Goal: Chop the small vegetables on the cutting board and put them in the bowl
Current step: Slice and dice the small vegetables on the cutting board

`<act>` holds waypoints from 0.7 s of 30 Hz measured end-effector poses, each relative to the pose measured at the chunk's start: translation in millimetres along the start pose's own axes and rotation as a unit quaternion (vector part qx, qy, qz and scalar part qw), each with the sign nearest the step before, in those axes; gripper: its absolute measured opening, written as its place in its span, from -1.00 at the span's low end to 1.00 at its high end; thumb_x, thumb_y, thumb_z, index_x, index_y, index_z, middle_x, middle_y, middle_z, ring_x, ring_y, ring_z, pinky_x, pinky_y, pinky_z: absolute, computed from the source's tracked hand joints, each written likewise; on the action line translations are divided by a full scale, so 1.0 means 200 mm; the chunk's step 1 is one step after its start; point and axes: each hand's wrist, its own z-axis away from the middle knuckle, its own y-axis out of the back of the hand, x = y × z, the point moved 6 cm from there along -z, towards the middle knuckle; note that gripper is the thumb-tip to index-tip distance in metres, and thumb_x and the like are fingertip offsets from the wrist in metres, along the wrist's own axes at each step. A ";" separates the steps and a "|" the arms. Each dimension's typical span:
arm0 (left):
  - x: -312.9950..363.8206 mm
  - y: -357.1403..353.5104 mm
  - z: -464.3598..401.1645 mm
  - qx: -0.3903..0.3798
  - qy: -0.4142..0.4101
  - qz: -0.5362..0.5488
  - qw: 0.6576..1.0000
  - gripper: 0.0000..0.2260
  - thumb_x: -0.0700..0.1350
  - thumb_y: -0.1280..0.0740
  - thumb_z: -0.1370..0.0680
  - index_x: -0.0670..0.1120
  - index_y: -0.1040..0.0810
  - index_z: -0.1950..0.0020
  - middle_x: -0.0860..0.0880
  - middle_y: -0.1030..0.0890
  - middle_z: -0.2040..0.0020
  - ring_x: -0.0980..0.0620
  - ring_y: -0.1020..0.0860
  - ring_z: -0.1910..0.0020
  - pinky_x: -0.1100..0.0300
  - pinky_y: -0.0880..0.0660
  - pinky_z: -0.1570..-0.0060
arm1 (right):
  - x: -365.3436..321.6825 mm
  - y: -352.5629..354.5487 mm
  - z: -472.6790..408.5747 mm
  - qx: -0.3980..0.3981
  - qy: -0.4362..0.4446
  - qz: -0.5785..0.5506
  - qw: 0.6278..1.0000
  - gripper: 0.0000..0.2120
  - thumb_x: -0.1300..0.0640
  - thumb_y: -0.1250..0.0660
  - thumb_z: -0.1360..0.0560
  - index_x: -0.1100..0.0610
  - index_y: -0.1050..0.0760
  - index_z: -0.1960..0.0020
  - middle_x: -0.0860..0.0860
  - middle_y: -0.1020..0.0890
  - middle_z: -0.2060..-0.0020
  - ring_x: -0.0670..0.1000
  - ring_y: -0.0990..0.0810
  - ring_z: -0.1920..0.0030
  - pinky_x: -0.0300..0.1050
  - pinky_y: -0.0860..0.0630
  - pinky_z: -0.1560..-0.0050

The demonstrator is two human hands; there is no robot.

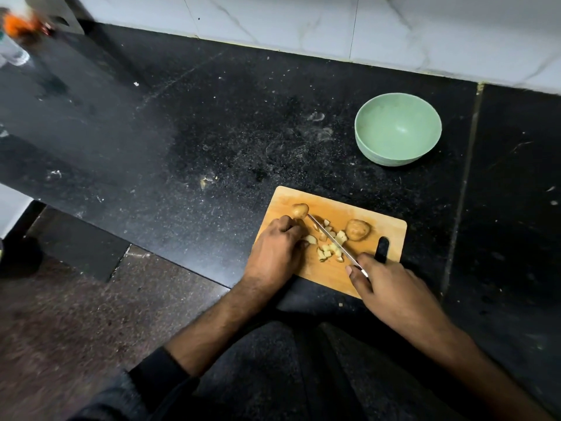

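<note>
A wooden cutting board (385, 232) lies near the counter's front edge. On it are two whole small potatoes, one at the far left (300, 210) and one at the right (358, 229), with several chopped pieces (329, 249) between them. My right hand (391, 287) grips a knife (331, 238) whose blade lies across the pieces, tip toward the left potato. My left hand (276, 253) rests curled on the board's left side, fingertips on a piece next to the blade. A pale green bowl (397, 129) sits empty beyond the board.
The black speckled countertop (212, 132) stretches to the left and back, ending at a white tiled wall (303, 22). A clear bottle (12, 50) and an orange object (18, 24) stand at the far left corner. The floor lies below the counter edge at left.
</note>
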 end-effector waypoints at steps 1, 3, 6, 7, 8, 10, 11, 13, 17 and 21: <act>-0.01 0.00 0.01 -0.010 0.010 -0.001 1.000 -0.74 -0.01 -0.33 -0.58 -0.07 -0.58 -0.23 -0.04 -0.49 -0.04 -0.08 -0.51 -0.08 0.05 -0.49 0.09 | -0.01 0.00 0.00 -0.003 0.004 -0.001 1.000 -0.71 -0.21 -0.02 -0.65 -0.05 -0.39 -0.08 -0.04 -0.56 0.24 0.02 -0.62 0.17 -0.02 -0.55 0.18; -0.04 0.00 0.05 -0.023 0.035 -0.005 0.999 -0.70 0.06 -0.30 -0.58 -0.02 -0.54 -0.26 -0.02 -0.49 -0.05 -0.07 -0.53 -0.07 0.02 -0.54 0.09 | -0.03 -0.02 0.00 -0.011 0.020 0.006 1.000 -0.72 -0.20 -0.01 -0.65 -0.06 -0.38 -0.08 -0.07 -0.55 0.27 -0.01 -0.59 0.20 -0.04 -0.53 0.19; -0.14 0.03 0.09 -0.006 0.118 0.010 0.993 -0.74 0.12 -0.32 -0.54 -0.03 -0.55 -0.09 -0.01 -0.52 -0.01 -0.09 -0.57 0.02 0.05 -0.51 0.18 | -0.07 -0.04 -0.02 -0.025 0.049 0.009 0.998 -0.73 -0.18 -0.01 -0.66 -0.04 -0.37 -0.08 -0.08 -0.50 0.28 -0.01 -0.53 0.24 -0.08 -0.41 0.23; -0.17 0.04 0.10 0.002 0.147 0.020 0.989 -0.75 0.12 -0.33 -0.53 -0.03 -0.54 -0.04 -0.01 -0.53 0.01 -0.10 -0.57 0.05 0.06 -0.49 0.20 | -0.10 -0.05 -0.02 -0.031 0.062 0.013 0.998 -0.73 -0.17 -0.02 -0.66 -0.04 -0.38 -0.08 -0.09 -0.49 0.28 -0.02 -0.51 0.26 -0.09 -0.39 0.23; -0.19 0.05 0.11 0.005 0.163 0.027 0.986 -0.76 0.11 -0.34 -0.53 -0.03 -0.53 -0.02 -0.01 -0.54 0.03 -0.10 -0.57 0.06 0.08 -0.47 0.22 | -0.11 -0.06 -0.02 -0.037 0.069 0.013 0.997 -0.74 -0.16 -0.02 -0.67 -0.03 -0.38 -0.09 -0.10 -0.48 0.28 -0.05 -0.49 0.27 -0.11 -0.39 0.23; -0.16 0.05 0.10 0.006 0.159 0.027 0.987 -0.80 0.08 -0.34 -0.53 -0.04 -0.52 0.02 -0.01 -0.53 0.06 -0.11 -0.56 0.09 0.11 -0.40 0.26 | -0.11 -0.07 -0.02 -0.043 0.070 0.006 0.997 -0.74 -0.16 -0.02 -0.67 -0.03 -0.38 -0.11 -0.10 -0.49 0.29 -0.07 -0.50 0.29 -0.14 -0.41 0.25; -0.18 0.06 0.13 0.014 0.172 0.030 0.985 -0.82 0.06 -0.34 -0.53 -0.05 -0.51 0.04 -0.02 -0.52 0.08 -0.11 -0.55 0.12 0.13 -0.35 0.27 | -0.14 -0.09 -0.03 -0.051 0.086 0.010 0.995 -0.73 -0.16 -0.02 -0.67 -0.03 -0.39 -0.11 -0.09 -0.51 0.30 -0.07 -0.52 0.30 -0.14 -0.43 0.26; -0.18 0.06 0.14 0.023 0.183 0.043 0.982 -0.84 0.01 -0.35 -0.53 -0.07 -0.51 0.08 -0.02 -0.51 0.12 -0.10 -0.54 0.15 0.15 -0.32 0.27 | -0.15 -0.10 -0.05 -0.054 0.095 0.015 0.994 -0.74 -0.15 -0.02 -0.67 -0.02 -0.39 -0.10 -0.08 -0.51 0.32 -0.09 -0.52 0.32 -0.17 -0.42 0.28; -0.18 0.05 0.14 0.024 0.175 0.064 0.982 -0.86 -0.03 -0.35 -0.53 -0.09 -0.53 0.04 -0.01 -0.49 0.12 -0.05 -0.52 0.14 0.15 -0.40 0.23 | -0.17 -0.10 -0.05 -0.054 0.095 0.030 0.994 -0.76 -0.14 -0.02 -0.68 -0.03 -0.36 -0.09 -0.09 -0.49 0.32 -0.09 -0.47 0.33 -0.20 -0.37 0.27; -0.17 0.05 0.14 0.029 0.157 0.064 0.985 -0.90 -0.10 -0.35 -0.54 -0.11 -0.55 0.00 -0.05 -0.52 0.09 -0.08 -0.53 0.12 0.17 -0.40 0.20 | -0.19 -0.12 -0.05 -0.065 0.089 0.036 0.993 -0.78 -0.11 0.00 -0.69 -0.01 -0.34 -0.05 -0.08 -0.51 0.32 -0.08 -0.50 0.34 -0.18 -0.44 0.26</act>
